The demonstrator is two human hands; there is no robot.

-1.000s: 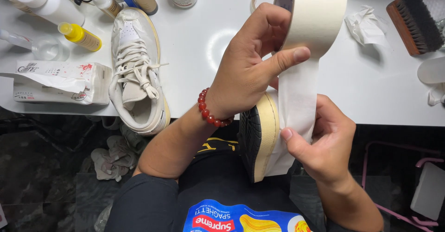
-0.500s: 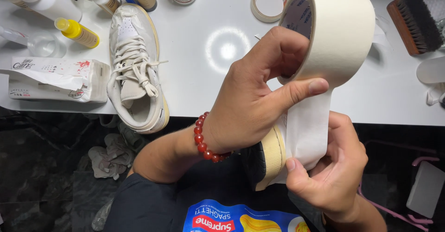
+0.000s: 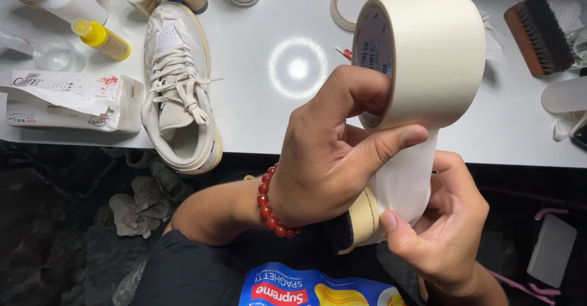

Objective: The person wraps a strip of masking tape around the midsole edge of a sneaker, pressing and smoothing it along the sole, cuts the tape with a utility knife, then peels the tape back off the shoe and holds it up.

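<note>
**A:** What fills the white worktable (image 3: 287, 116), biggest first?

**B:** A worn pale sneaker (image 3: 178, 98) lies laces up at the table's near edge, with a tissue pack (image 3: 73, 101) just to its left. A dark-bristled brush (image 3: 539, 32) sits at the far right.

**A:** And the hands?

**B:** The left hand (image 3: 333, 159), a red bead bracelet (image 3: 271, 203) at its wrist, is clamped on a wide roll of cream masking tape (image 3: 428, 55), fingers hooked through the core, thumb pressed under the roll. It is raised above the table's front edge. The right hand (image 3: 443, 226) pinches the free strip (image 3: 403, 187) drawn down from it.

**A:** Smaller items?

**B:** A narrower tape roll (image 3: 345, 3) lies flat behind; a yellow-capped bottle (image 3: 101, 39) lies at the far left.
</note>
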